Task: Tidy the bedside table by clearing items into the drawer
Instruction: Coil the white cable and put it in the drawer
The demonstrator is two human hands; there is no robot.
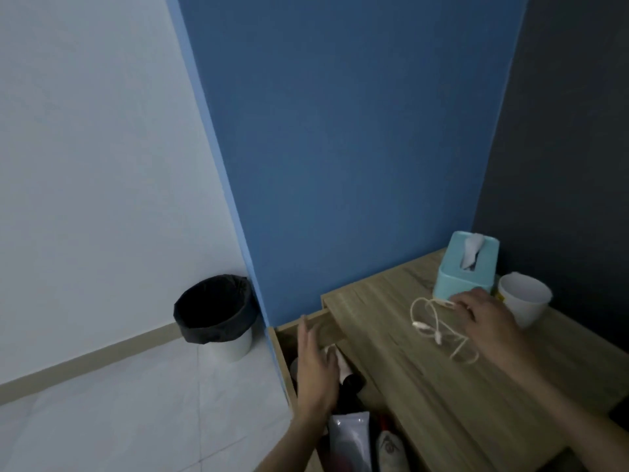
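Observation:
A wooden bedside table [391, 356] stands in the blue corner with its drawer [284, 349] pulled out to the left. My left hand [315, 366] hovers over the drawer with straight fingers, holding nothing. Inside lie a white tube [350, 437], a dark bottle [352, 383] and a pale pouch [391, 451]. A tangled white cable [432, 327] lies on the tabletop. My right hand [486, 321] reaches over it, fingertips at the cable's plug near the tissue box; whether they pinch it is unclear.
A light blue tissue box [466, 267] and a white paper cup [524, 298] stand at the back of the tabletop. A black-lined waste bin [218, 311] sits on the tiled floor left of the blue wall.

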